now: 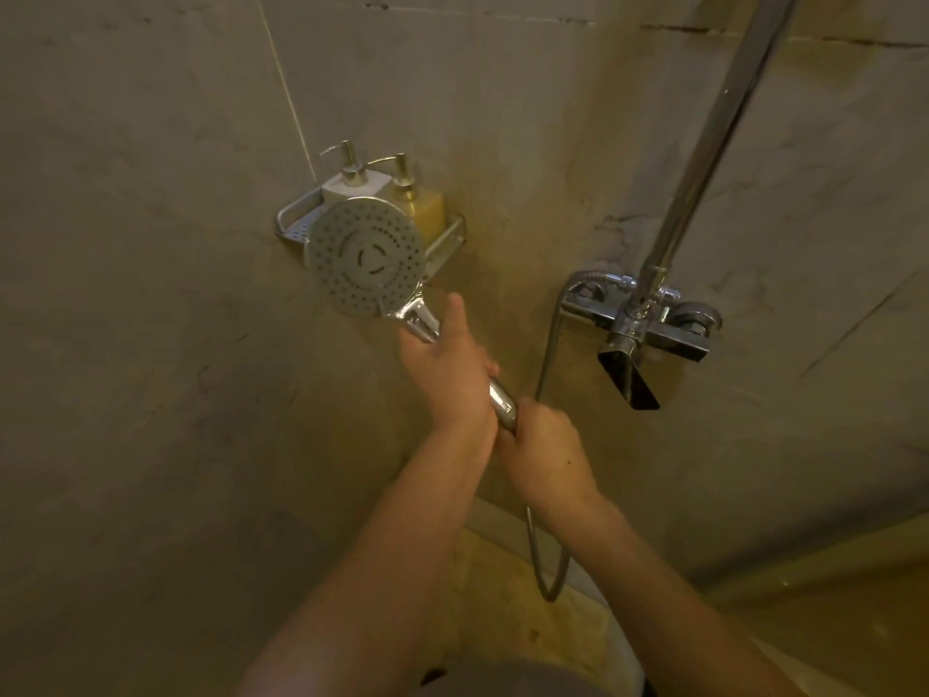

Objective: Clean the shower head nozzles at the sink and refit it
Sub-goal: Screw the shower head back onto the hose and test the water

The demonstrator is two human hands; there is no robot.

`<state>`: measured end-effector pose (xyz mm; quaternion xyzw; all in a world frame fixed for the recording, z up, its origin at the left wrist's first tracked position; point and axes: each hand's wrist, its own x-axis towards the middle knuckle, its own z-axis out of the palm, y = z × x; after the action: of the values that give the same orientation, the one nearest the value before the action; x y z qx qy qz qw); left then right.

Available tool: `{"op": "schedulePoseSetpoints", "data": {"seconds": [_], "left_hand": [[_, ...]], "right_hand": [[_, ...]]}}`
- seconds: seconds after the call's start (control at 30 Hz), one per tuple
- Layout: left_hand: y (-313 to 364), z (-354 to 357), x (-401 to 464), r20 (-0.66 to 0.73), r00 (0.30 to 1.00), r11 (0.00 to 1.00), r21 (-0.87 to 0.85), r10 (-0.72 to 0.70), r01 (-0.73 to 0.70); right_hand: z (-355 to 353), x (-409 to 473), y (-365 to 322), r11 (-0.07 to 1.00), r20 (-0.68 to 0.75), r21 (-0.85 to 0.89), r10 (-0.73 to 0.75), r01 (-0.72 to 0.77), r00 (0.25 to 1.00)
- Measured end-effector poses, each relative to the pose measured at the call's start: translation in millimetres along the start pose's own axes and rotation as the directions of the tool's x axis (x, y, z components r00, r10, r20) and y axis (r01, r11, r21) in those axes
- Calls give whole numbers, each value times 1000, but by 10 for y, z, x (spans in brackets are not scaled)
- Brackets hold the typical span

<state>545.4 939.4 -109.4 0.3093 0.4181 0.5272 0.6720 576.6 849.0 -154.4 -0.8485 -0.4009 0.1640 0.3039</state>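
Note:
The chrome shower head is held up in front of the tiled wall, its round grey nozzle face turned toward me. My left hand grips the middle of its handle. My right hand grips the handle's lower end, where the metal hose joins it. The hose loops down below my right wrist and climbs back to the chrome mixer tap on the wall at the right.
A metal wall shelf behind the shower head holds a white pump bottle and a yellow pump bottle. A chrome riser pipe runs up from the tap. A pale rim lies below my arms.

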Motion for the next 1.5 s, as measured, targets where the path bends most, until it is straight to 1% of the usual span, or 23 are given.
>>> {"op": "schedulePoseSetpoints", "data": {"seconds": [0.13, 0.23, 0.3, 0.37, 0.43, 0.53, 0.6, 0.67, 0.73, 0.77, 0.83, 0.87, 0.9, 0.93, 0.97, 1.03, 1.1, 1.17, 1.23, 1.33, 1.4, 1.43, 1.5], "left_hand": [[-44, 35, -32, -76, 997, 997, -69, 14, -19], [-72, 45, -33, -77, 996, 992, -120, -41, 32], [-90, 12, -7, -75, 995, 989, -140, -67, 56], [-89, -27, -3, -42, 998, 994, -107, -37, 32], [-43, -44, -44, 22, 999, 996, -78, -41, 43], [41, -32, -52, 81, 991, 991, -73, -109, 115], [73, -37, -25, 120, 978, 980, -80, -173, 183], [75, -78, 32, 211, 950, 965, -75, -230, 250], [78, -146, 117, 427, 863, 937, -90, -269, 336], [89, -178, 164, 569, 776, 908, -116, -272, 404], [153, -213, 229, 787, 570, 818, -156, -236, 554], [179, -216, 243, 825, 521, 800, -153, -219, 580], [190, -207, 241, 822, 523, 815, -135, -226, 563], [197, -179, 225, 789, 556, 850, -87, -259, 519], [209, -146, 195, 737, 608, 890, -19, -295, 455], [247, -93, 137, 604, 743, 956, 138, -288, 258], [279, -58, 106, 481, 857, 965, 254, -185, 65], [280, -38, 89, 375, 918, 959, 282, -130, 21], [270, -33, 48, 290, 951, 972, 232, -111, 42], [246, -48, 20, 156, 979, 986, 126, -131, 112], [264, -68, 14, 148, 964, 975, 64, -220, 213], [286, -80, 9, 193, 946, 965, 64, -261, 254], [329, -135, 29, 361, 881, 951, 66, -306, 303]], "right_hand": [[-9, -25, 67, 984, -174, -148, -120, 94, 977], [-53, -13, 108, 983, -232, -161, -128, 92, 964], [-54, -9, 123, 988, -173, -133, -99, 76, 980], [-80, 28, 143, 997, 44, 70, -27, 24, 999], [-152, 60, 130, 960, 254, 274, -7, -65, 967], [-203, 69, 101, 955, 266, 293, -40, -42, 963], [-200, 55, 78, 985, 227, 173, -56, 17, 972], [-226, 29, 13, 994, 246, 109, -49, 23, 968], [-282, -11, -44, 950, 383, 295, -22, -100, 923], [-315, -33, -69, 870, 513, 430, -15, -241, 858], [-363, -82, -117, 668, 724, 554, -90, -498, 684], [-357, -108, -138, 610, 755, 576, -140, -545, 640], [-325, -123, -156, 574, 756, 595, -163, -562, 634], [-283, -128, -179, 561, 736, 613, -149, -556, 660], [-230, -130, -192, 574, 688, 631, -103, -522, 718], [-125, -111, -186, 668, 494, 644, 9, -372, 869], [-28, -56, -105, 813, 236, 549, 75, -196, 969], [38, -8, -6, 921, 46, 381, 70, -83, 996], [87, 2, 49, 977, -46, 214, 30, -19, 998], [108, -48, 19, 992, -41, 118, -43, 47, 998], [67, -94, -29, 966, 83, 256, -45, 23, 996], [18, -115, -55, 922, 193, 384, -24, -53, 981], [-117, -144, -100, 794, 451, 536, 18, -287, 892]]}}
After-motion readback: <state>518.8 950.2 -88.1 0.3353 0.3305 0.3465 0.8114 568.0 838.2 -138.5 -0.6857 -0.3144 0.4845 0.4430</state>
